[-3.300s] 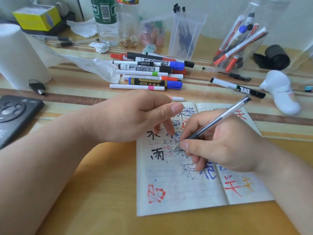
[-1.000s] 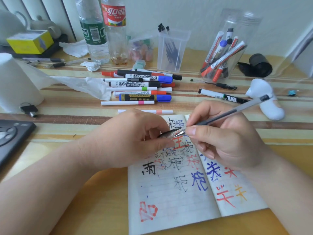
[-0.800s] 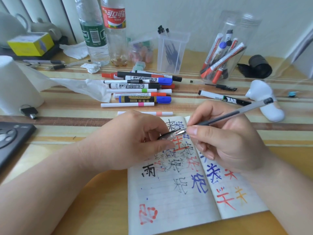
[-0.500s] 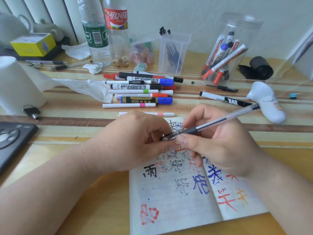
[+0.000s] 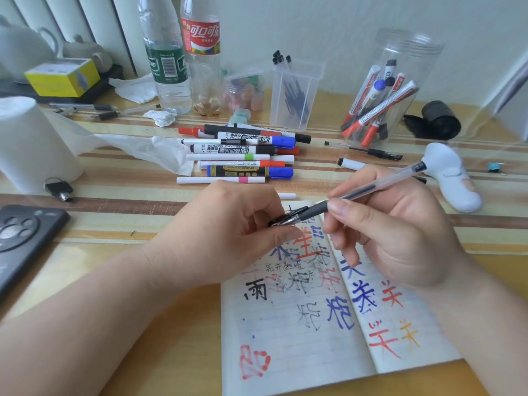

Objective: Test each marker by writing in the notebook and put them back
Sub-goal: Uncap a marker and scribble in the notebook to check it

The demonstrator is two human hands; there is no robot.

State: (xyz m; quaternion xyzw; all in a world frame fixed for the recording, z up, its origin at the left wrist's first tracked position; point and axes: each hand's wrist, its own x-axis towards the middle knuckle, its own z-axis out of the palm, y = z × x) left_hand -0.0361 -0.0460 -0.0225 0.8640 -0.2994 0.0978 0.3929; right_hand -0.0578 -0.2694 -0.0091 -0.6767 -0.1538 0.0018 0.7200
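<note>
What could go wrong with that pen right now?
The tip of the pen sits at the cap pinched in the left hand; a slip might ink that hand. The right hand, gripping the pen, hangs just over the colourful writing in the notebook and could smudge it if the ink is wet. The loose markers piled behind could roll if bumped.

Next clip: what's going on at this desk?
A person is capping a pen above the open notebook. The right hand grips the pen, while the left hand pinches the cap at its tip. The notebook pages carry test characters in black, red, blue and orange. A pile of markers lies on the table behind, and more stand in a clear jar.
</note>
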